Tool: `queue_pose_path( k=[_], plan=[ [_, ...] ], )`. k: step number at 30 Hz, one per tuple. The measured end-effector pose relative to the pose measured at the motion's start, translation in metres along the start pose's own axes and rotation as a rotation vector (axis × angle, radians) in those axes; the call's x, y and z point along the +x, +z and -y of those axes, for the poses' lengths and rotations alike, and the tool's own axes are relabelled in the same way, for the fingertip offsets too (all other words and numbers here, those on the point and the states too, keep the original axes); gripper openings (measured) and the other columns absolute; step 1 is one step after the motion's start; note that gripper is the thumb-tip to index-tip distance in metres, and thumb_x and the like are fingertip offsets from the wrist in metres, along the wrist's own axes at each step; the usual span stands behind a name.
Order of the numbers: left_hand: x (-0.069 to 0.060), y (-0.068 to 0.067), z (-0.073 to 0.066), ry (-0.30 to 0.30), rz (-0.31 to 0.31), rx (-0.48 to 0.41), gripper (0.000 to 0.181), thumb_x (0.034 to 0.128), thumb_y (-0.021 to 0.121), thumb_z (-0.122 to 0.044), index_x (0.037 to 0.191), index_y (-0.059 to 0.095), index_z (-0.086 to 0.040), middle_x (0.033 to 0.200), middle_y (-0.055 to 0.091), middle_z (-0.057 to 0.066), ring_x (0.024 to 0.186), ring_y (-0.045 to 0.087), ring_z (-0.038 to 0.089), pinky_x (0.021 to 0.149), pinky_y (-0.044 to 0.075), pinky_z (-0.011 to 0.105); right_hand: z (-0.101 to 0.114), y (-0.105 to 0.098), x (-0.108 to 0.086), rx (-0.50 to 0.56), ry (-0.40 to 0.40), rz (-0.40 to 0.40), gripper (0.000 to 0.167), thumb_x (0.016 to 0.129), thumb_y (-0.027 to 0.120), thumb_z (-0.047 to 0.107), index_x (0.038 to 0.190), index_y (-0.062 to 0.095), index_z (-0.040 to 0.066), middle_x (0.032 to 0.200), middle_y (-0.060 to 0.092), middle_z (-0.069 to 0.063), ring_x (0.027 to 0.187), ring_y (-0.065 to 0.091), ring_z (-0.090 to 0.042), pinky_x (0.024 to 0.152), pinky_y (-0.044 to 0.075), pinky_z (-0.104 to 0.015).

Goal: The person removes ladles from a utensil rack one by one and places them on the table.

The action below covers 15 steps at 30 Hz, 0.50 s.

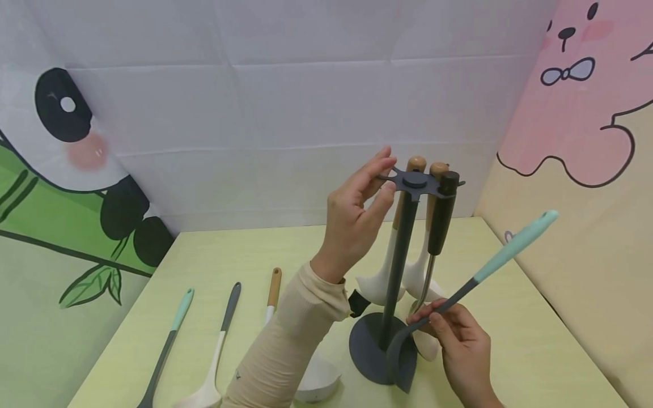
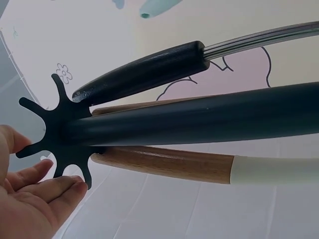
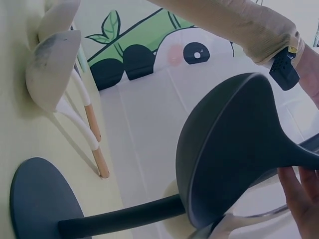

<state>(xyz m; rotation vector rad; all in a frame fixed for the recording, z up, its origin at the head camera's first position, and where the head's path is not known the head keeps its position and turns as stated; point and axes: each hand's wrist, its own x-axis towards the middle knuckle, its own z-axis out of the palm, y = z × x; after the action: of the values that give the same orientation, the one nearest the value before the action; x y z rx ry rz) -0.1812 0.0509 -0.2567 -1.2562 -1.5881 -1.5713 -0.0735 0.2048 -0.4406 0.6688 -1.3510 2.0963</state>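
In the head view, pinches a mint-handled dark ladle [image 1: 459,294] at its neck with the right hand [image 1: 464,345], just in front of the stand [image 1: 399,260]; grips the stand's top between thumb and fingers of the left hand [image 1: 354,215]. In the left wrist view, shows a black-handled tool [image 2: 142,72] and a wooden-handled tool [image 2: 169,163] hanging there. In the right wrist view, shows the pinched ladle overlapping the stand, near white-bowled utensils [image 3: 52,69] on the table [image 3: 15,124].

The table [image 1: 551,345] leaves room at right, but the stand [image 1: 400,260] (hung with utensils [image 1: 442,218]) blocks the way left of the ladle [image 1: 459,293].
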Motion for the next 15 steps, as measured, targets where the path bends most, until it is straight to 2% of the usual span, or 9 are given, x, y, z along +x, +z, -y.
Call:
queue_pose_path(
  k=[9,15],
  plan=[
    [0.001,-0.002,0.000,0.004,0.001,0.003,0.032,0.0944,0.054,0.007,0.124,0.056,0.019,0.137,0.054,0.029,0.113,0.065,0.035,0.097,0.052,0.034,0.006,-0.011,-0.003,0.005,0.086,0.032,0.023,0.098,0.036,-0.021,0.114,0.053,-0.017,0.102,0.069,-0.020,0.092,0.071,-0.029,0.078,0.060,-0.039],
    [0.001,-0.003,0.001,0.005,0.003,-0.016,0.032,0.0944,0.053,0.009,0.124,0.055,0.020,0.137,0.053,0.030,0.118,0.062,0.035,0.099,0.050,0.034,0.008,-0.016,-0.005,-0.030,0.134,0.009,0.027,0.098,0.038,-0.020,0.114,0.057,-0.009,0.102,0.071,-0.014,0.092,0.072,-0.026,0.077,0.060,-0.036]
  ],
)
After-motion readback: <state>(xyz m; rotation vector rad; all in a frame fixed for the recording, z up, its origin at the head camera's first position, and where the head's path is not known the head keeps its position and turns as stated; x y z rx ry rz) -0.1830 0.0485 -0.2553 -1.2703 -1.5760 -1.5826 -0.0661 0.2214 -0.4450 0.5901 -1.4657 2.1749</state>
